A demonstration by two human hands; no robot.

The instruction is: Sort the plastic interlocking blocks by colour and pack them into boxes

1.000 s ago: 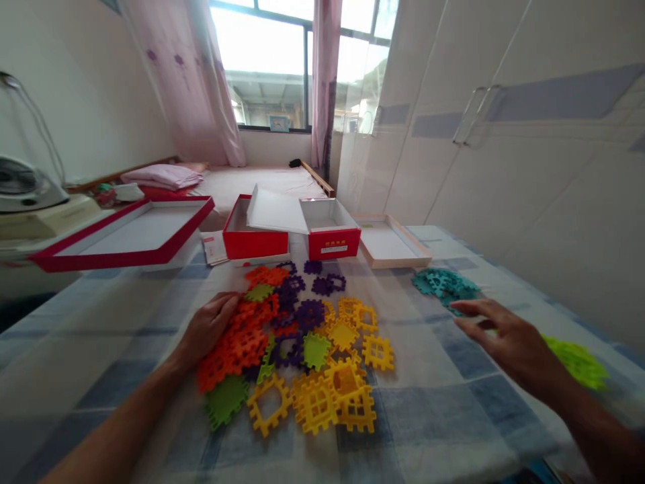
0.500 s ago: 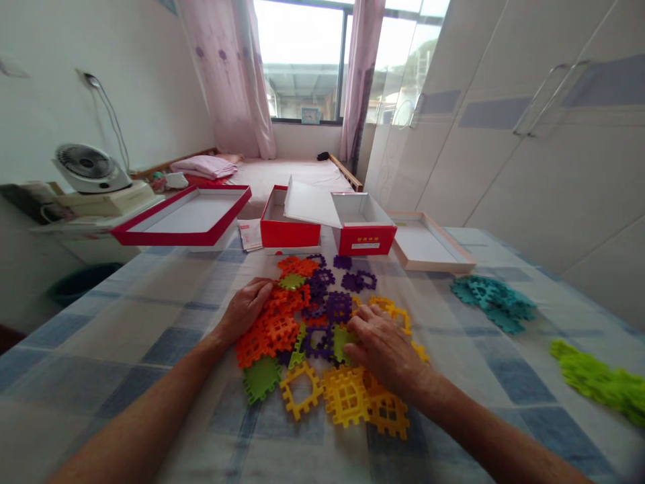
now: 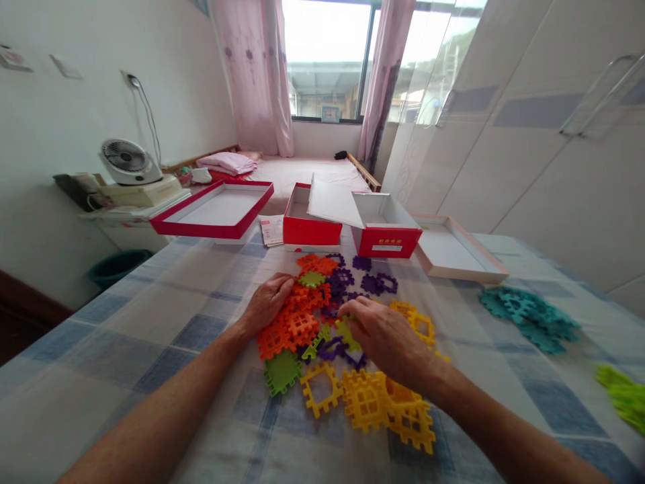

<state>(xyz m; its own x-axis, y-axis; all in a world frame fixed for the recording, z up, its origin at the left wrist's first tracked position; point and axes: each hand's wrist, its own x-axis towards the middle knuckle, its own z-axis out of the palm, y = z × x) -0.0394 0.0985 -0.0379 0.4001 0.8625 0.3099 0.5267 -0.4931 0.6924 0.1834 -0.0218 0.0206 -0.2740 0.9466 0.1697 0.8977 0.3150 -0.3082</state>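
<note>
My left hand (image 3: 269, 304) lies against the left edge of a pile of orange interlocking plastic tiles (image 3: 301, 324), its thumb and fingers stretched along them. Over the middle of the mixed tiles, my right hand (image 3: 388, 337) is closed, fingers bent down and pressed together. A green tile (image 3: 347, 334) shows beside its thumb; what its fingertips pinch is hidden. Purple tiles (image 3: 340, 277) lie beyond the hands. Yellow window-shaped tiles (image 3: 365, 401) are nearest me, along with a yellow frame tile (image 3: 321, 390) and another green tile (image 3: 282, 373).
Teal tiles (image 3: 529, 316) and lime tiles (image 3: 622, 396) form separate heaps at the right. Two red boxes (image 3: 387, 242) stand at the table's back, with a red-rimmed lid (image 3: 211, 232) to their left and a shallow pale tray (image 3: 461, 272) to their right.
The view has swung slightly left. My right hand has moved left across the tiles, now covering purple ones; the green tile near its thumb has shifted left too. My left hand stays by the orange pile.
</note>
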